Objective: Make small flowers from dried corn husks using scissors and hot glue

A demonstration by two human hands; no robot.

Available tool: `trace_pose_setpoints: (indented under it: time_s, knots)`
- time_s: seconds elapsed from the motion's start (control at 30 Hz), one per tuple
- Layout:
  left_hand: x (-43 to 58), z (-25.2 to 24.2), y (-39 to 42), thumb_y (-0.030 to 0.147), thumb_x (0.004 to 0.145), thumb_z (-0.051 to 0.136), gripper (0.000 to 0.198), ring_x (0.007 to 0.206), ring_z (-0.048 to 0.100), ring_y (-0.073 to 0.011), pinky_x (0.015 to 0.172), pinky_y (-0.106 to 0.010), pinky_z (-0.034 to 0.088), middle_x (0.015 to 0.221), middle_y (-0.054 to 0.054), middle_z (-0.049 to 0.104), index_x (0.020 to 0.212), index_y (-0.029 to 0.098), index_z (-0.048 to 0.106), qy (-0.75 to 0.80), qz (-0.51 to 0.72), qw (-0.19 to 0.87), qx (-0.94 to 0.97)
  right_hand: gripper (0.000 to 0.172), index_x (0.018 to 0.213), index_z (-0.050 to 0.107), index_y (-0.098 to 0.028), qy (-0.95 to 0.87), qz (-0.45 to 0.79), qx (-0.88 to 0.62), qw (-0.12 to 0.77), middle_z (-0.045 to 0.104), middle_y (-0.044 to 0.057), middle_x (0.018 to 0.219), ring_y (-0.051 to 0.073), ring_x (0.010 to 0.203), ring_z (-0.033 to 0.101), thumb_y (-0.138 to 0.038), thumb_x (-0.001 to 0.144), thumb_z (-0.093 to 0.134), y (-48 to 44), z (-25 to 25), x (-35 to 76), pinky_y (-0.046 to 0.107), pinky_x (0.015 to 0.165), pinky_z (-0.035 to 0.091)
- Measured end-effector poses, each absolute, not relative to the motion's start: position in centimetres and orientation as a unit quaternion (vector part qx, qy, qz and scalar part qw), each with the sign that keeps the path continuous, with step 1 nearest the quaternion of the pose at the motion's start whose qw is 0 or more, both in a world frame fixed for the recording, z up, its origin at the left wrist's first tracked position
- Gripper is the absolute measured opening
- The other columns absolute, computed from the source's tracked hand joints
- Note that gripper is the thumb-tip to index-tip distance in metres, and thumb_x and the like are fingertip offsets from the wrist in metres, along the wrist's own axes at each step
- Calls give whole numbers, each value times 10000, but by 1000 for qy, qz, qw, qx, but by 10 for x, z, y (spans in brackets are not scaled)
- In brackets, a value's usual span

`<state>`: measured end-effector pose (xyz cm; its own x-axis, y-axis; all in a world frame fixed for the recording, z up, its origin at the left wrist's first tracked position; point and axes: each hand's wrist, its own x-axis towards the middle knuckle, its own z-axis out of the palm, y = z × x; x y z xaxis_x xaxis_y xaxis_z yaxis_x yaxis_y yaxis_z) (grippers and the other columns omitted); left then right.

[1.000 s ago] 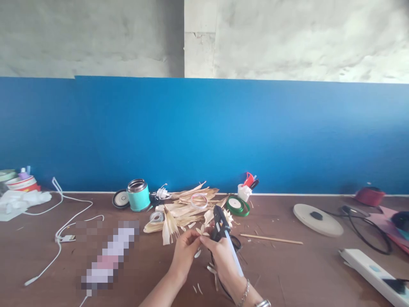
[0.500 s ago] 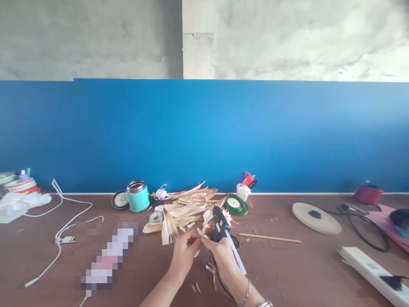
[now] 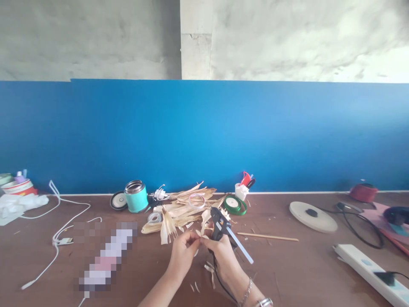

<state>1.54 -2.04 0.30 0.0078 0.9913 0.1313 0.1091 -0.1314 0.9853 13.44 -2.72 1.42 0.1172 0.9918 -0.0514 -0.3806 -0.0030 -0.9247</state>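
Note:
My left hand (image 3: 184,252) is closed in a pinch on a small pale husk piece (image 3: 202,236), its fingertips meeting those of my right hand. A black hot glue gun (image 3: 218,224) is gripped in my right hand (image 3: 226,257), with a whitish glue stick (image 3: 241,246) jutting out of its back toward the lower right. My right thumb and finger also touch the husk piece; the gun's nozzle is hard to make out. Just beyond my hands lies a pile of dried corn husks (image 3: 182,209). One fringed husk strip (image 3: 167,227) rests left of my fingers.
Behind stand a turquoise jar (image 3: 136,197) and a white cup of pens (image 3: 242,192). A green ribbon roll (image 3: 235,204) lies near the cup. Rightward are a thin wooden stick (image 3: 268,236), a round cream disc (image 3: 313,216) and a power strip (image 3: 370,268). Husk scraps (image 3: 211,273) lie near my wrists.
The glue gun has turned in my right hand, so the glue stick's back end has swung right and slightly up. Both hands stay together at the husk piece.

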Motion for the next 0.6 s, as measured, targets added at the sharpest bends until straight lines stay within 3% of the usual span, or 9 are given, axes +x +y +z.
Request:
trace_pose_setpoints:
  time_s: [0.2,0.43,0.6]
  knots:
    - [14,-2,-19,305,697,622,174,491,449,-112,498,-213,335,499,33,517,608,157,607,483,509,435,564,289,761,596,-158,-345,578,-414,613,611,-23,640,125,591,534,-105,523,751,-23,11,137,233,570,432]
    - [15,-1,-20,413,705,653,268,487,431,-95,485,-202,308,539,21,558,693,146,632,446,511,506,533,192,679,594,-154,-341,589,-411,606,602,-21,588,116,544,519,-108,546,723,-27,19,139,226,545,419]
    - [17,3,-25,467,683,675,315,545,495,-112,512,-201,347,600,9,602,695,158,615,445,525,533,491,248,747,590,-165,-342,588,-407,610,610,-19,633,131,587,537,-141,551,739,-25,15,140,241,587,442]
